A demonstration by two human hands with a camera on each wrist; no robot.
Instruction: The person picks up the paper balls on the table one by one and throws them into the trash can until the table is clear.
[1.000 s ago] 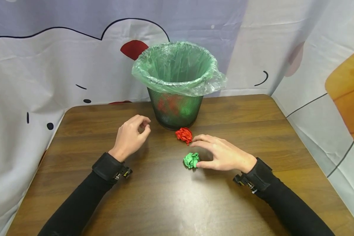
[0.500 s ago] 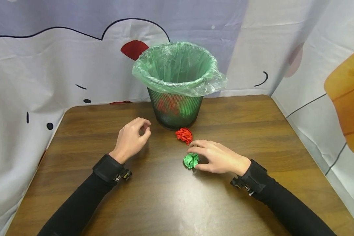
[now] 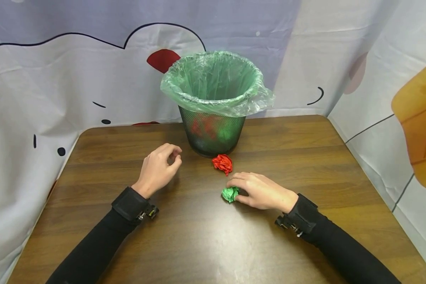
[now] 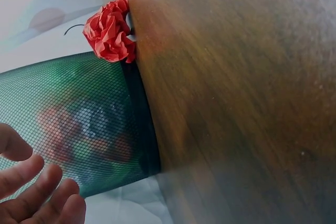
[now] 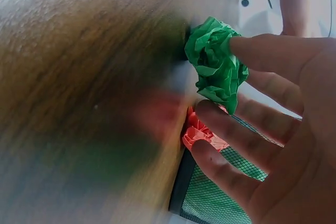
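A crumpled green paper ball (image 3: 230,194) lies on the table at my right hand (image 3: 262,191). My thumb presses one side of it and the fingers curl over the other, as the right wrist view shows the ball (image 5: 215,61) between them. Just beyond sits a crumpled red paper ball (image 3: 223,163), close in front of the mesh bin (image 3: 213,132). My left hand (image 3: 158,169) hovers at the left of the bin, fingers loosely bent and nothing in them. In the left wrist view its fingertips (image 4: 47,182) overlap the bin's wall.
A green plastic liner (image 3: 213,100) hangs over the bin's rim, and red and green lumps show through the mesh. The wooden table (image 3: 184,236) ends at a printed cloth (image 3: 74,86) behind and at the sides.
My right hand has come slightly down and left, and its fingers have closed in around the green paper ball. The left hand has barely moved; the red paper ball stays put.
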